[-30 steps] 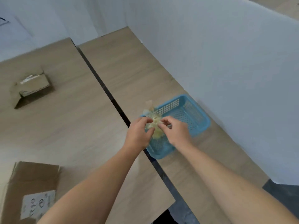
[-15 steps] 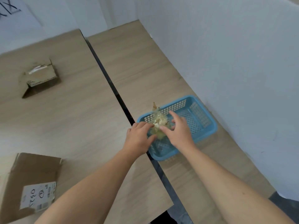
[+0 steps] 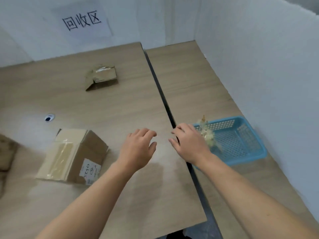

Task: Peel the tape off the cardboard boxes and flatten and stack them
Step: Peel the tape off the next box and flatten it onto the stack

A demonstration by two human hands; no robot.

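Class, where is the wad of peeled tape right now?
In the blue basket, at its left end, just beyond the right hand.

Paper sign (image 3: 82, 21) on the wall, apparently a cable hole (image 3: 49, 117) in the table (image 3: 120, 104).
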